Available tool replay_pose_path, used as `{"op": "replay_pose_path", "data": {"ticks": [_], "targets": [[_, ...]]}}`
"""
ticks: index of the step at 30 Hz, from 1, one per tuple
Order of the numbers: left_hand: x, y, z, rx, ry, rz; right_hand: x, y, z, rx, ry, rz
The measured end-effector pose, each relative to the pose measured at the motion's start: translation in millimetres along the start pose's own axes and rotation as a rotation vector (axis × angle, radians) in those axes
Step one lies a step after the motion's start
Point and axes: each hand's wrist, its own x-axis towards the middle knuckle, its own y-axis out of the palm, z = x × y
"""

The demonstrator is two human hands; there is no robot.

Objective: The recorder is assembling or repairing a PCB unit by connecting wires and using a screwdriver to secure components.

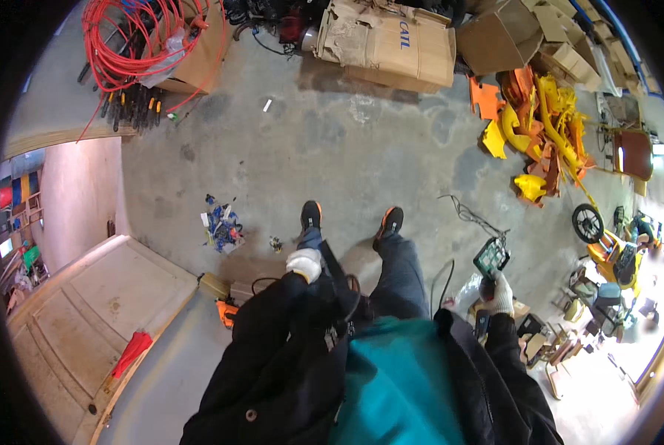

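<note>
My right hand point(501, 295), in a pale work glove, is closed on an electronic module point(490, 256), a green circuit board in a black housing. Thin dark cables point(471, 213) trail from its far end over the floor. My left hand point(304, 264), in a white glove, is at my left knee, beside a dark strap-like flap point(335, 265). Its fingers are too bunched and small to read, and I see no object in it. To the left of my left foot lies a small pile of coloured wires and connectors point(223, 225), with a tiny piece point(275, 243) nearby.
Red cable coils point(128, 44) sit over a carton at the far left. Cardboard boxes point(391, 44) line the back. Yellow and orange plastic panels point(543, 133) are heaped at the right, near a black wheel point(587, 223). A worn panelled board point(102, 319) stands at the left.
</note>
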Motion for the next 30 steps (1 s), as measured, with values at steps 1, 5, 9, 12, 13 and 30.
{"op": "replay_pose_path", "data": {"ticks": [1,5,9,12,13,30], "targets": [[0.5,20.3,-4.0,0.171,0.005,0.099,6.8,6.8,1.9,0.152,0.187,-0.057],[1.3,69.7,-10.8,0.297,-0.151,0.542,28.6,26.0,-1.7,0.243,0.127,0.021],[-29.4,40.7,-33.2,-0.263,-0.324,0.518,59.7,52.4,-14.6,0.128,0.183,0.03],[-47.4,-9.4,-30.3,-0.366,-0.275,0.599,81.1,75.8,-36.1,0.135,0.219,0.024],[-51.3,-23.9,-25.1,-0.443,-0.268,0.508,84.7,80.9,-43.4,0.11,0.191,0.053],[150.6,-89.6,85.2,-0.747,-0.536,-0.004,156.2,126.3,-101.5,0.259,-0.081,0.109]]}}
